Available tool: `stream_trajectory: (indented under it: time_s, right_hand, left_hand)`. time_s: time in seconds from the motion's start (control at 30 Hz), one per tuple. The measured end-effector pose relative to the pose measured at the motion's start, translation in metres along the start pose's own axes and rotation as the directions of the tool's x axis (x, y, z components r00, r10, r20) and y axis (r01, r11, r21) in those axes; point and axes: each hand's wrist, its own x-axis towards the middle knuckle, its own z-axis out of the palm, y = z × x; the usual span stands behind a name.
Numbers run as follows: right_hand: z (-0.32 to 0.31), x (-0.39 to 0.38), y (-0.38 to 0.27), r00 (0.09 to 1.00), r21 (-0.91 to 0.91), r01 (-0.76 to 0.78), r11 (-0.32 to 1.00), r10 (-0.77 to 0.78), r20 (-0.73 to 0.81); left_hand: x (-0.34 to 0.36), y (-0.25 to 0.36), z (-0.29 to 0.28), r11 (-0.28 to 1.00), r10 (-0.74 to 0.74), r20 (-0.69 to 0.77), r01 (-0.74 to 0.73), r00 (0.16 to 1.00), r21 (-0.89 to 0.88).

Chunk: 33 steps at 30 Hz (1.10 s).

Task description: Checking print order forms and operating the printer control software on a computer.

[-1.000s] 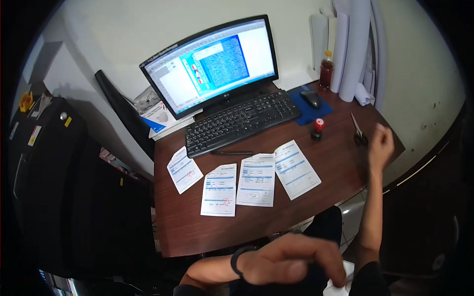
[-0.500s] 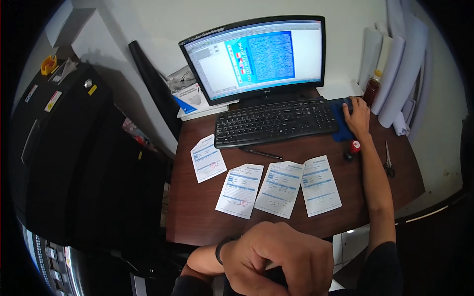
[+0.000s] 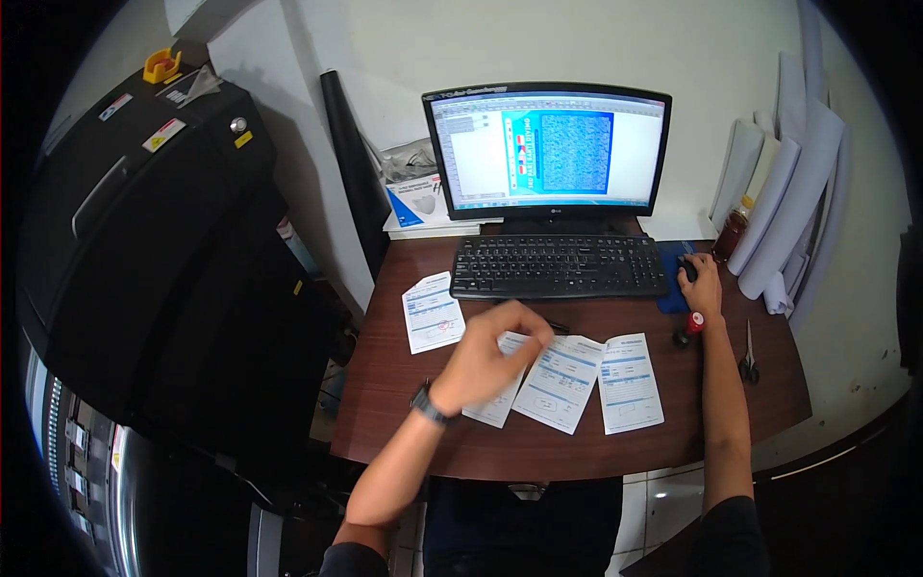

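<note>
My right hand (image 3: pixel 705 286) rests on a black computer mouse (image 3: pixel 686 269), its fingers wrapped round it on a blue mouse pad (image 3: pixel 673 299). In front of the keyboard, my left hand (image 3: pixel 486 361) hangs over the desk, slightly blurred. Its fingers curl in towards the thumb, and nothing shows in them. Below it lie printed paper forms, one (image 3: pixel 490 412) partly covered by the hand. Two more forms, a middle one (image 3: pixel 562 385) and a right one (image 3: pixel 631 385), lie beside it. Another form (image 3: pixel 433 313) with a red stamp mark lies further left. A pen (image 3: pixel 560 328) is mostly hidden behind my left hand.
A monitor (image 3: pixel 635 144) stands behind the black keyboard (image 3: pixel 558 266). By my right forearm are a red-topped stamp (image 3: pixel 694 324) and scissors (image 3: pixel 749 361). A bottle (image 3: pixel 733 231) and paper rolls (image 3: pixel 798 183) stand at the right wall. A large black machine (image 3: pixel 163 260) fills the left.
My left hand has moved forward and to the left, from near my body to above the forms. The view has tilted up. My right hand stays on the mouse.
</note>
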Motion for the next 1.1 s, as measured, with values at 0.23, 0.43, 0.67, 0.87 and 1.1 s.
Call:
stream_trajectory:
  time_s: [0.23, 0.43, 0.67, 0.87, 1.1]
  right_hand:
    - [0.015, -0.006, 0.003, 1.000, 0.011, 0.017, 1.000, -0.017, 0.002]
    - [0.004, 0.002, -0.003, 1.000, 0.012, -0.013, 1.000, 0.013, 0.019]
    - [0.007, 0.001, 0.003, 1.000, 0.020, -0.012, 1.000, 0.011, 0.014]
    - [0.006, 0.001, -0.001, 0.999, 0.019, -0.034, 0.999, 0.034, 0.030]
    - [0.006, 0.000, -0.001, 1.000, 0.020, 0.011, 1.000, -0.011, 0.025]
  left_hand:
    - [0.000, -0.141, -0.035, 0.671, 0.196, -0.297, 0.092, 0.935, 0.735]
    - [0.002, -0.155, -0.035, 0.678, 0.143, -0.314, 0.139, 0.939, 0.722]
    - [0.005, -0.159, -0.034, 0.675, 0.122, -0.284, 0.130, 0.951, 0.726]
    - [0.005, -0.158, -0.035, 0.684, 0.101, -0.289, 0.145, 0.952, 0.715]
    - [0.005, -0.155, -0.035, 0.691, 0.085, -0.288, 0.152, 0.954, 0.707]
